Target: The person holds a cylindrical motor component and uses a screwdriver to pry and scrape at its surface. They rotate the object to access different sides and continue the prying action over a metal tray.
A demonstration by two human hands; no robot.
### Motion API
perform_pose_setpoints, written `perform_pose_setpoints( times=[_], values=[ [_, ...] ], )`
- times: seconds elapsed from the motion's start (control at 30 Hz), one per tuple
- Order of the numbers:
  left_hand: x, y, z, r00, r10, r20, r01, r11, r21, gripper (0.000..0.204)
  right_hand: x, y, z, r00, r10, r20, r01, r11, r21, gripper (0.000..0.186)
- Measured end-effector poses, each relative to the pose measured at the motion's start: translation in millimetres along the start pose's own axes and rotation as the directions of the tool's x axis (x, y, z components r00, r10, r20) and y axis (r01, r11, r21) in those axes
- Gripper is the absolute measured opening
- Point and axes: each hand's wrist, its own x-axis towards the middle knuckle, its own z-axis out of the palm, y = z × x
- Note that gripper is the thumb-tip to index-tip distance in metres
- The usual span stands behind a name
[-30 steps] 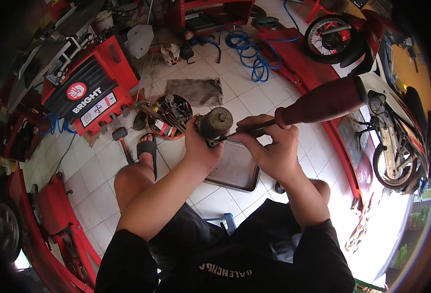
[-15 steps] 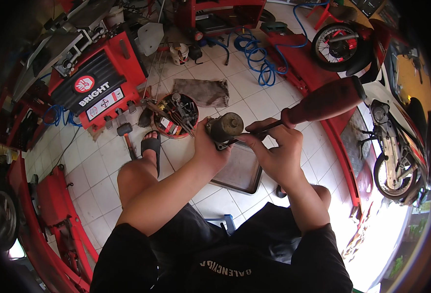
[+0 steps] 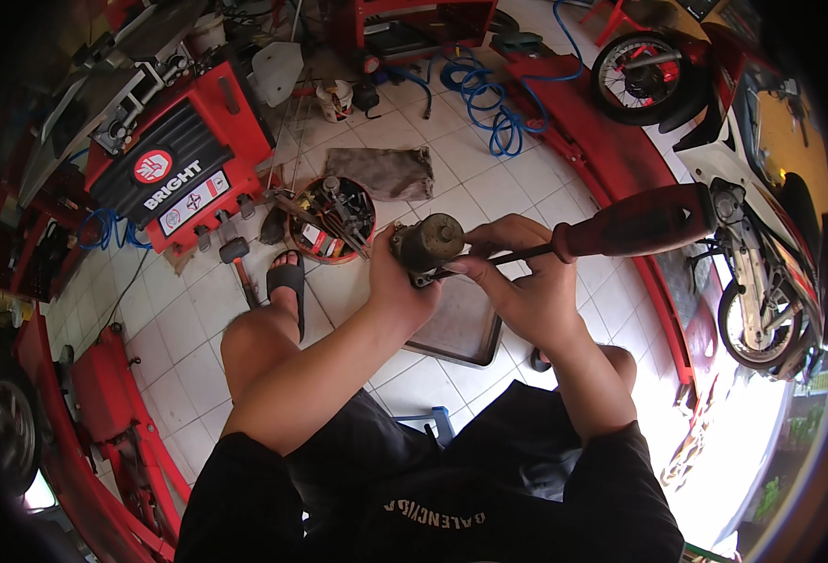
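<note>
My left hand (image 3: 403,281) is closed round a dull, cylindrical metal motor-like part (image 3: 430,244), held up in front of me with its round end facing up. In my right hand (image 3: 533,286) is a screwdriver (image 3: 639,223), gripped by its shaft, with the thick dark-red and black handle pointing out to the right. The shaft runs leftward between thumb and fingers to the lower edge of the metal part. Whether its tip touches the part cannot be made out. Below both hands a shallow metal tray (image 3: 470,324) lies on the tiled floor.
Left of the tray stands a round tub (image 3: 331,220) full of tools, near a grey rag (image 3: 381,173) and a hammer (image 3: 237,258). A red machine (image 3: 184,155) is at the left. Rightward are a long red lift ramp (image 3: 611,169), a blue hose (image 3: 489,103) and a motorcycle (image 3: 747,225).
The screwdriver's handle has swung lower and a little right, so it lies more nearly level. My left hand still holds the metal part. The whole view has shifted slightly.
</note>
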Motion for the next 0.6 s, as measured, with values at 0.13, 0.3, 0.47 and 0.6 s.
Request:
perform_pose_setpoints(
  times=[0.13,0.3,0.47,0.6],
  values=[
    [-1,2,-1,0.999,0.019,0.05,-0.017,0.999,-0.029,0.038,3,-13,-11,0.988,-0.017,0.156,0.019,1.0,-0.015,0.061],
    [1,5,1,1.0,0.023,0.009,-0.022,0.999,-0.033,0.038,3,-2,-18,0.977,0.033,0.212,-0.087,0.964,0.251,0.038],
    [-2,-6,-10,0.985,0.162,0.06,-0.171,0.964,0.201,0.038,0,-3,-5,0.995,0.068,0.079,-0.078,0.987,0.14,0.018],
    [0,-3,-3,1.0,0.005,0.007,-0.005,1.0,-0.015,0.038,1,-7,-7,0.997,0.029,0.076,-0.036,0.995,0.089,0.021]
  ],
)
